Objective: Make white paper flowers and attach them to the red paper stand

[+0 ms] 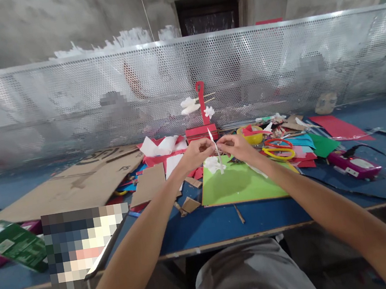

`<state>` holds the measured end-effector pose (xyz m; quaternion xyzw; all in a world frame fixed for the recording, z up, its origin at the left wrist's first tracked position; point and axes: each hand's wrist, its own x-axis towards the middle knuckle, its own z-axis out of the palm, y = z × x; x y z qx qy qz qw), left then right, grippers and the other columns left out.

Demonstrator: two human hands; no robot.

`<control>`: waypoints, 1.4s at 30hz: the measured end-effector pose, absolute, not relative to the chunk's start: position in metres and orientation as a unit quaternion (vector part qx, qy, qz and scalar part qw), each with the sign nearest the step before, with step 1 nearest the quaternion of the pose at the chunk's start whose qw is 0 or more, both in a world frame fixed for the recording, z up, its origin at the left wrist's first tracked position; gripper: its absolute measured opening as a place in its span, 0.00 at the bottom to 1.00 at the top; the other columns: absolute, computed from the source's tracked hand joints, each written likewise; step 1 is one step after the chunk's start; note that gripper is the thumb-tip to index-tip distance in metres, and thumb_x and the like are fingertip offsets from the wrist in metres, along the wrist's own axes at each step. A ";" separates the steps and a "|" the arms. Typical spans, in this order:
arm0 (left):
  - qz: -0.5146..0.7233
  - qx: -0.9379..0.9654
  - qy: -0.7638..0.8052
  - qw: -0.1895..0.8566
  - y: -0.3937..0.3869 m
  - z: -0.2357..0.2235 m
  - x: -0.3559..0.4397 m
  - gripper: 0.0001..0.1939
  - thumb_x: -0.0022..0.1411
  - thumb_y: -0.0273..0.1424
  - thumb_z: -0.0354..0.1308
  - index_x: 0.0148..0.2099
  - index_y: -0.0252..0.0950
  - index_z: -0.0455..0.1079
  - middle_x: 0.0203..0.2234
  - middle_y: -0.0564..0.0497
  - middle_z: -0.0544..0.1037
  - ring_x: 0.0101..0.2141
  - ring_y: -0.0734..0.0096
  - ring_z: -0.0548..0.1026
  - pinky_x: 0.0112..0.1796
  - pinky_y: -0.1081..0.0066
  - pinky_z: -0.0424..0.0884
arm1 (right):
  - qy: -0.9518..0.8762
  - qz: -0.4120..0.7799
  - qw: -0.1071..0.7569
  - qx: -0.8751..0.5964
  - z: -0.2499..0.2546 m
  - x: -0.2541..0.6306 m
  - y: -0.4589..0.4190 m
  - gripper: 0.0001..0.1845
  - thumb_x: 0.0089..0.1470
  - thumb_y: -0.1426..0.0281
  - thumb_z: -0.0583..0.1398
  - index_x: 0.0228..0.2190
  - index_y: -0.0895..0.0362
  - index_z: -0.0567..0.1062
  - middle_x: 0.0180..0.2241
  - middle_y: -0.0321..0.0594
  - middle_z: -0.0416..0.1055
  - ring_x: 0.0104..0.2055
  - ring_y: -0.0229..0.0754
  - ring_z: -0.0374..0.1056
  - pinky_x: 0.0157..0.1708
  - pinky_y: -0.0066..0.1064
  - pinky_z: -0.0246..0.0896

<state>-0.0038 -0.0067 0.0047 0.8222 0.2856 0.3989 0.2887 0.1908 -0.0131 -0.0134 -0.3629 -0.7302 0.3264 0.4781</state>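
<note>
A thin white paper strip (220,163) stands roughly upright between my hands, above a light green sheet (245,182). The fingers of my left hand (199,152) pinch it from the left. From the right, my right hand (234,147) pinches the same strip at nearly the same height. Just below the fingers is a crumpled white paper flower shape (213,164); whether it is joined to the strip I cannot tell. Behind my hands rises a red stand (202,104) with white pieces on thin sticks (190,106) and a small white flower (209,112).
Cardboard (70,181) covers the left of the blue table (206,230). Yellow-handled scissors (278,152), a yellow tape roll (250,136) and coloured paper lie to the right. Farther right sits a purple device (355,165) with a black cable. A perforated metal screen (154,82) closes the back.
</note>
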 end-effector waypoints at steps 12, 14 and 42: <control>0.409 0.826 0.289 0.258 -0.003 0.002 -0.006 0.09 0.59 0.33 0.59 0.35 0.31 0.74 0.27 0.49 0.77 0.26 0.76 0.72 0.30 0.74 0.69 | -0.726 0.323 0.473 -0.380 -0.010 0.191 -0.021 0.16 0.51 0.56 0.63 0.33 0.57 0.79 0.26 0.41 0.74 0.26 0.40 0.69 0.19 0.28 0.62; 0.410 0.827 0.291 0.250 -0.003 0.002 -0.006 0.09 0.58 0.33 0.58 0.35 0.31 0.74 0.27 0.49 0.77 0.26 0.76 0.72 0.30 0.74 0.69 | -0.728 0.312 0.477 -0.380 -0.009 0.190 -0.022 0.15 0.50 0.57 0.64 0.32 0.57 0.79 0.27 0.42 0.75 0.28 0.42 0.71 0.21 0.29 0.64; 0.472 0.775 0.255 0.334 0.005 -0.003 -0.003 0.15 0.56 0.38 0.64 0.36 0.35 0.63 0.28 0.54 0.69 0.28 0.78 0.69 0.32 0.73 0.67 | -0.702 0.351 0.489 -0.382 -0.007 0.193 -0.018 0.12 0.49 0.61 0.63 0.30 0.57 0.76 0.24 0.38 0.72 0.21 0.34 0.62 0.19 0.26 0.56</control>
